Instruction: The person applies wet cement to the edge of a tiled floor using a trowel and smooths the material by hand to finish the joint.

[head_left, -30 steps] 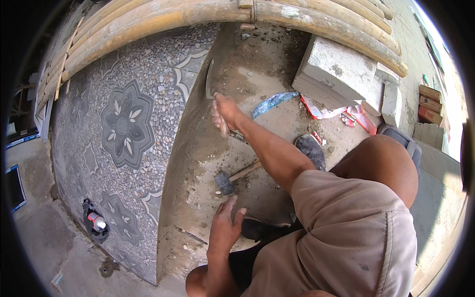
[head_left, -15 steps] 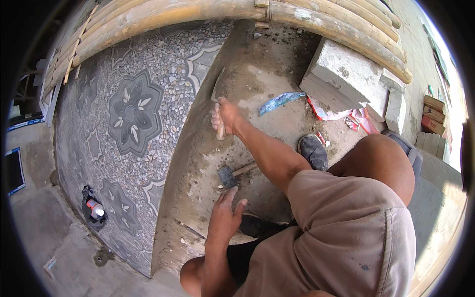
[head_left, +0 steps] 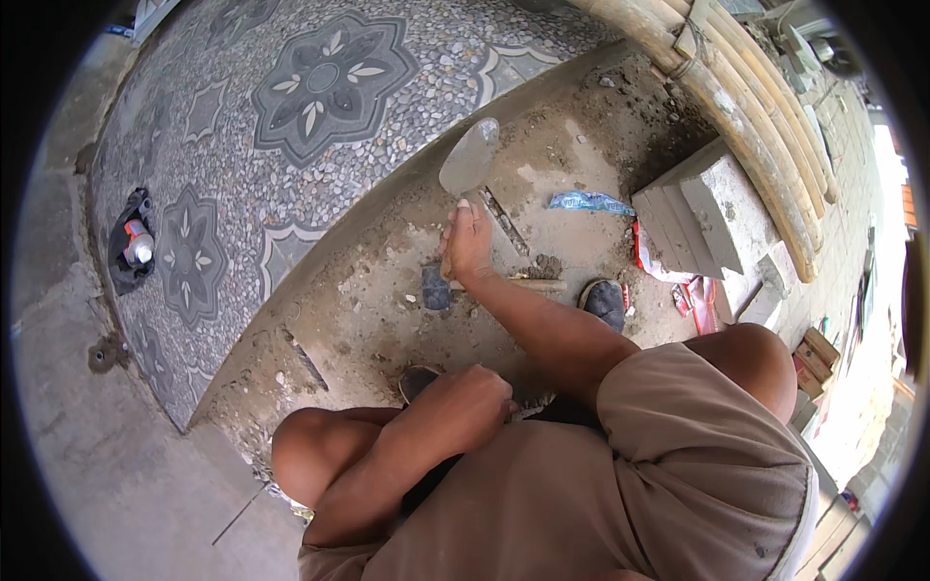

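My right hand [head_left: 469, 242] is closed round the handle of a trowel, whose rounded grey blade [head_left: 470, 155] points away from me, over the edge of the cement strip. Just below that hand lies a hammer with a dark square head [head_left: 436, 288] and a wooden handle [head_left: 533, 285], flat on the rough ground. My left hand [head_left: 480, 397] is drawn back before my lap with its fingers curled in; the palm side is hidden. Beyond the trowel spreads a pebbled wall surface [head_left: 368, 165] with grey flower-shaped panels [head_left: 325, 82].
White blocks [head_left: 707, 208] are stacked at right beneath bamboo poles [head_left: 736, 107]. A blue wrapper [head_left: 589, 201] and a red-and-white wrapper [head_left: 659, 257] lie near my shoe [head_left: 603, 302]. At far left a bottle [head_left: 139, 247] sits in a black bag [head_left: 124, 261].
My left hand has pulled back from beside the hammer toward my lap, and its fingers have curled. The trowel has turned, showing its blade's broad face. The whole view has swung round.
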The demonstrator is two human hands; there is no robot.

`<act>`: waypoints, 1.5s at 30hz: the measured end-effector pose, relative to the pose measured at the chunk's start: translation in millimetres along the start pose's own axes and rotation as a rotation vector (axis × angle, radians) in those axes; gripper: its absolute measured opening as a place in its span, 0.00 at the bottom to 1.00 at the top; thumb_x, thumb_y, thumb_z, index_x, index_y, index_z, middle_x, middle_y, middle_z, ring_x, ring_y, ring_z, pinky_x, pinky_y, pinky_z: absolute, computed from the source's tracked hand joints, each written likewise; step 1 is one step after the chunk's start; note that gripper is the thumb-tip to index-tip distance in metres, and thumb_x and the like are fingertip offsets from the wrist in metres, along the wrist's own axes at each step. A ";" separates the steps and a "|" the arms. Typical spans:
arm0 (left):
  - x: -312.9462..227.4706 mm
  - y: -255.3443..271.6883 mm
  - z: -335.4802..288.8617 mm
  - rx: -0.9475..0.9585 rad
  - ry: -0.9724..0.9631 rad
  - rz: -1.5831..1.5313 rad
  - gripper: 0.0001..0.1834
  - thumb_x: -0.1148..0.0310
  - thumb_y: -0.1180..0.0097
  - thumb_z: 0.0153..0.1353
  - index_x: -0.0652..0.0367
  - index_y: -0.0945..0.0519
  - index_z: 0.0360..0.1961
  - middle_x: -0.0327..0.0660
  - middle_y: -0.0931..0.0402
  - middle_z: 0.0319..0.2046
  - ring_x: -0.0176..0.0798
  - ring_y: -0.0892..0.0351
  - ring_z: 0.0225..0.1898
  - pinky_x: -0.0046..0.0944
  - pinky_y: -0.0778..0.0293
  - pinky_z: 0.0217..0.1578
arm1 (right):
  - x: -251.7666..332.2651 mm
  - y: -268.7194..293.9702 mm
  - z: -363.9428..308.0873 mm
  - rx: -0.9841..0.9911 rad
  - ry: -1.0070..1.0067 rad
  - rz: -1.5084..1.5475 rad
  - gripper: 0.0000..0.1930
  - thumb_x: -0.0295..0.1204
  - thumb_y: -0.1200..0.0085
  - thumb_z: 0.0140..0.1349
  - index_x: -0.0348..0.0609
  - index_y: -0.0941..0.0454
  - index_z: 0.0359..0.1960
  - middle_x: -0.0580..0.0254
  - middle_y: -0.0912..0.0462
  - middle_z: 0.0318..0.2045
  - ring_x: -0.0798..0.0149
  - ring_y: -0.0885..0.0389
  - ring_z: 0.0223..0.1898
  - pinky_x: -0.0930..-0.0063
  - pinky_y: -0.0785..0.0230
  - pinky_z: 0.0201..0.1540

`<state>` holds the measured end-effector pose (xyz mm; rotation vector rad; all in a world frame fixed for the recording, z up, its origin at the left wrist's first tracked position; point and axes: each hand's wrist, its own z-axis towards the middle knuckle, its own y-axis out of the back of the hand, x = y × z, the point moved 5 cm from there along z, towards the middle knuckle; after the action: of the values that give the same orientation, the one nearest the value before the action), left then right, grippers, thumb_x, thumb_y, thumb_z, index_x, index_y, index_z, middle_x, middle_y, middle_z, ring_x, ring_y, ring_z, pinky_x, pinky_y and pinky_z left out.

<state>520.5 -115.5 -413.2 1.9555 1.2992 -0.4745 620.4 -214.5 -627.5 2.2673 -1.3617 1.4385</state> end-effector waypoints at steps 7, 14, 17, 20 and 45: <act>-29.8 19.7 -34.6 -0.230 -0.149 -0.043 0.18 0.61 0.41 0.69 0.68 0.14 0.33 0.58 0.17 0.36 0.61 0.15 0.42 0.55 0.21 0.47 | -21.1 39.2 -24.6 0.645 0.438 -1.351 0.18 0.39 0.48 0.70 0.38 0.28 0.53 0.36 0.18 0.44 0.30 0.18 0.43 0.41 0.23 0.46; -40.8 8.1 -38.2 -0.391 -0.112 0.050 0.18 0.58 0.38 0.67 0.67 0.14 0.34 0.56 0.16 0.35 0.57 0.14 0.42 0.52 0.20 0.46 | 16.2 47.8 53.7 0.802 0.761 -1.792 0.17 0.38 0.47 0.69 0.46 0.22 0.55 0.48 0.17 0.48 0.40 0.15 0.46 0.48 0.21 0.52; -39.6 1.8 -42.8 -0.428 -0.072 0.087 0.18 0.58 0.38 0.67 0.65 0.14 0.35 0.54 0.16 0.36 0.55 0.14 0.43 0.51 0.21 0.47 | 27.2 37.0 76.8 0.776 0.851 -1.875 0.15 0.38 0.46 0.69 0.47 0.21 0.53 0.48 0.17 0.50 0.40 0.15 0.46 0.47 0.22 0.51; -37.6 -5.2 -43.8 -0.424 -0.035 0.065 0.18 0.57 0.38 0.67 0.65 0.14 0.36 0.52 0.16 0.38 0.54 0.14 0.43 0.51 0.22 0.49 | 41.4 15.6 94.0 0.804 0.734 -2.002 0.16 0.39 0.46 0.69 0.49 0.19 0.55 0.47 0.15 0.49 0.41 0.15 0.49 0.49 0.23 0.55; -36.2 -17.5 -49.5 -0.537 0.036 0.248 0.15 0.61 0.37 0.64 0.64 0.13 0.38 0.50 0.17 0.37 0.51 0.14 0.43 0.57 0.21 0.50 | 140.0 -18.2 92.5 0.724 0.730 -2.112 0.17 0.44 0.43 0.67 0.55 0.15 0.53 0.48 0.12 0.42 0.42 0.14 0.48 0.48 0.22 0.54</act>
<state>485.1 -97.9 -363.1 1.6374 1.0481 0.0355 714.0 -339.0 -562.5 1.4243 1.5729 1.2353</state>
